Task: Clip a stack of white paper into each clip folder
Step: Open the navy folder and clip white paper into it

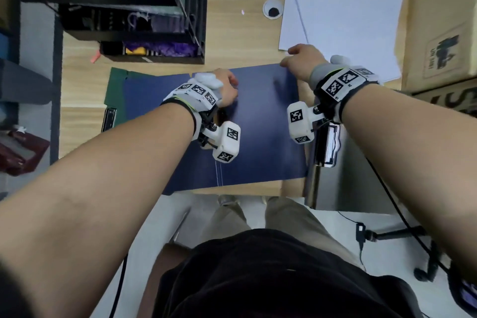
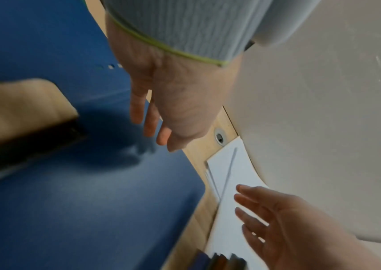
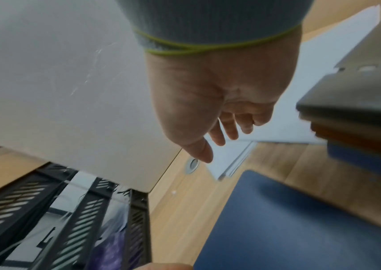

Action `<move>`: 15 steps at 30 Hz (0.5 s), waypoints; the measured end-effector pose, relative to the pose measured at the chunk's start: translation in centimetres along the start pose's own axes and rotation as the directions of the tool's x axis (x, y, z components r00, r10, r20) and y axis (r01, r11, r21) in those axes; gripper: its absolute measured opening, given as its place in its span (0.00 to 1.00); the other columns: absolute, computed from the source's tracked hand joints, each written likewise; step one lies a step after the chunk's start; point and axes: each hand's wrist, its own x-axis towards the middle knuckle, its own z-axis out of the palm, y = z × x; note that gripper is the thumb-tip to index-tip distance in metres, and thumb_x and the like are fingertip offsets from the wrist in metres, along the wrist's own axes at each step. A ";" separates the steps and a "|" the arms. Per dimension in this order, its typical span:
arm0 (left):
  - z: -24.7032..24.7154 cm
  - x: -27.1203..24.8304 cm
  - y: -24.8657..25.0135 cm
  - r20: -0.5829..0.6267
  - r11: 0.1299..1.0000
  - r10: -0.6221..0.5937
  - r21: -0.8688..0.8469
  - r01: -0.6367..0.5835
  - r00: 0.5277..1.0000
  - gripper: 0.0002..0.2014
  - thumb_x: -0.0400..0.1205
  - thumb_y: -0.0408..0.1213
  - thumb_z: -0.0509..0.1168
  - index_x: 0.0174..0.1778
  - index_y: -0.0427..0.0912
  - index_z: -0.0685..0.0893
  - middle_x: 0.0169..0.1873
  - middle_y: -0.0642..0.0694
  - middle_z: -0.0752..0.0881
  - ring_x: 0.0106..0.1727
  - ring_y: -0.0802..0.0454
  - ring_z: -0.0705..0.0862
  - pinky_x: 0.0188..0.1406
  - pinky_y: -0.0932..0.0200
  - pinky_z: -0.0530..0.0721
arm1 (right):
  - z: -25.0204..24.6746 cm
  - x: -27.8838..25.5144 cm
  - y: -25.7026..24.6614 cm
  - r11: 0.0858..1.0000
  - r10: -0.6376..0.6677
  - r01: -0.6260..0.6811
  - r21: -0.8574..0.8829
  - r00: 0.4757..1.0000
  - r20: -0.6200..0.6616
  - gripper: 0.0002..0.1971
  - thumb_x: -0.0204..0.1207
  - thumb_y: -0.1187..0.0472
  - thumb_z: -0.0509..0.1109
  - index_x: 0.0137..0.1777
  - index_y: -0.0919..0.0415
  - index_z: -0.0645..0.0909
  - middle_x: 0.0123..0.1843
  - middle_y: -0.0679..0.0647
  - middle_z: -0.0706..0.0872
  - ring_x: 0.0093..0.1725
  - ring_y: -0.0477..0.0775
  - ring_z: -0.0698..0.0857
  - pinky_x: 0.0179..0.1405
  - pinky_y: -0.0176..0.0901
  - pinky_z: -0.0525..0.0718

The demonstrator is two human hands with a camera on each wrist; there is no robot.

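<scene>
A blue clip folder (image 1: 263,137) lies flat on the wooden desk in front of me, also seen in the wrist views (image 2: 69,210) (image 3: 288,228). A dark clip bar (image 2: 27,146) sits on it near my left wrist. The white paper stack (image 1: 343,20) (image 2: 228,173) (image 3: 233,159) lies beyond the folder's far right corner. My left hand (image 1: 233,84) (image 2: 154,133) is over the folder's far edge with straight fingers and holds nothing. My right hand (image 1: 289,59) (image 3: 226,138) (image 2: 254,206) is at the paper's near left corner, fingers extended; contact cannot be told.
A green folder (image 1: 116,90) pokes out under the blue one at the left. More folders (image 1: 327,147) with a chrome clip are stacked at the right (image 3: 358,127). A black mesh organiser (image 1: 134,20) stands far left, a cardboard box (image 1: 438,33) far right, a cable hole (image 1: 272,9) between.
</scene>
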 end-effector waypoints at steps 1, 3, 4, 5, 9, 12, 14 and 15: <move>0.4 0.8 1.9 0.007 0.999 0.001 -0.033 -0.001 1.000 0.14 0.75 0.43 0.69 0.58 0.54 0.86 0.54 0.53 0.90 0.53 0.51 0.88 0.59 0.56 0.85 | -1.5 0.6 0.9 1.000 0.019 -0.019 0.001 1.000 -0.019 0.27 0.80 0.56 0.68 0.80 0.56 0.72 0.76 0.55 0.78 0.74 0.58 0.77 0.68 0.41 0.72; 1.0 1.9 4.2 0.004 0.993 0.003 -0.121 -0.002 1.000 0.14 0.77 0.40 0.70 0.58 0.50 0.87 0.54 0.50 0.90 0.53 0.49 0.88 0.61 0.55 0.85 | -3.1 1.6 2.3 0.998 0.047 -0.048 -0.035 0.998 -0.030 0.25 0.81 0.58 0.66 0.79 0.59 0.73 0.74 0.56 0.79 0.73 0.59 0.78 0.66 0.42 0.73; 1.7 2.8 5.5 0.005 0.987 0.001 -0.159 -0.001 1.000 0.14 0.76 0.39 0.71 0.58 0.49 0.87 0.53 0.48 0.90 0.53 0.49 0.89 0.61 0.55 0.85 | -3.9 2.4 3.1 0.996 0.060 -0.062 -0.058 0.998 -0.031 0.24 0.81 0.59 0.65 0.77 0.61 0.74 0.73 0.58 0.81 0.71 0.60 0.79 0.65 0.43 0.75; 2.1 3.2 6.2 0.007 0.982 -0.008 -0.187 0.009 1.000 0.14 0.75 0.39 0.72 0.57 0.49 0.88 0.52 0.48 0.91 0.52 0.49 0.89 0.60 0.55 0.86 | -4.2 2.8 3.6 0.993 0.068 -0.070 -0.095 0.997 -0.023 0.22 0.81 0.60 0.64 0.75 0.62 0.75 0.71 0.59 0.82 0.70 0.62 0.80 0.63 0.44 0.76; 4.8 5.3 10.4 0.077 0.973 -0.004 -0.231 0.021 0.997 0.16 0.67 0.45 0.73 0.52 0.52 0.89 0.48 0.48 0.91 0.49 0.48 0.90 0.58 0.51 0.87 | -5.3 4.8 6.7 0.966 0.111 -0.097 -0.241 0.993 0.048 0.12 0.82 0.63 0.60 0.63 0.60 0.79 0.63 0.62 0.82 0.63 0.65 0.82 0.47 0.40 0.78; 6.1 6.5 13.0 0.118 0.971 0.011 -0.238 0.018 0.993 0.17 0.68 0.44 0.73 0.52 0.45 0.90 0.49 0.45 0.91 0.51 0.46 0.89 0.60 0.47 0.87 | -5.3 5.8 7.7 0.945 0.104 -0.088 -0.315 0.994 0.036 0.18 0.78 0.65 0.57 0.62 0.62 0.83 0.63 0.61 0.86 0.61 0.66 0.83 0.61 0.46 0.81; 6.8 7.0 14.7 0.148 0.965 0.006 -0.259 0.033 0.989 0.20 0.70 0.43 0.75 0.56 0.40 0.88 0.52 0.44 0.90 0.53 0.44 0.88 0.61 0.47 0.86 | -5.2 7.0 8.5 0.927 0.102 -0.093 -0.363 0.995 0.007 0.19 0.70 0.65 0.55 0.53 0.58 0.85 0.54 0.59 0.89 0.52 0.65 0.85 0.63 0.54 0.83; 7.1 7.3 15.3 0.149 0.960 -0.004 -0.275 0.046 0.989 0.23 0.67 0.44 0.75 0.56 0.40 0.87 0.52 0.43 0.90 0.53 0.43 0.88 0.59 0.45 0.87 | -5.2 7.3 8.8 0.926 0.097 -0.087 -0.367 0.995 0.008 0.19 0.68 0.66 0.54 0.50 0.59 0.85 0.50 0.57 0.88 0.48 0.64 0.85 0.62 0.54 0.84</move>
